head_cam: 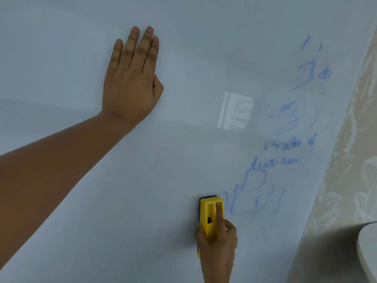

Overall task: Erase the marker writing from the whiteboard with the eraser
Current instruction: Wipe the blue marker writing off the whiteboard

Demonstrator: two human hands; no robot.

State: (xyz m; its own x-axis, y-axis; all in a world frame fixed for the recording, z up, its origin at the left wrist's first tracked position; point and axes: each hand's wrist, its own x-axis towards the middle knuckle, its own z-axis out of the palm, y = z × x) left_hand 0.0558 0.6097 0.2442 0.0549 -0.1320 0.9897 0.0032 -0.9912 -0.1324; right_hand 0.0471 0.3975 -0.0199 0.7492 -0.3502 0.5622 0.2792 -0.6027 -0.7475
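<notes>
The whiteboard [61, 48] fills most of the head view. Blue marker writing [285, 144] runs down its right part, partly smeared, with sketched boxes [259, 197] at the bottom. My right hand [218, 242] grips a yellow eraser [210, 211] with a dark pad, pressed flat on the board just left of the sketched boxes; one finger lies along its top. Higher up and to the left, my left hand [130, 78] rests flat on the board, fingers straight and together, holding nothing.
The board's right edge runs diagonally at the right, with pale patterned wallpaper [350, 160] beyond it. A round white object [369, 252] and a dark shadow sit at the bottom right corner. A bright window reflection [234, 111] shows on the board.
</notes>
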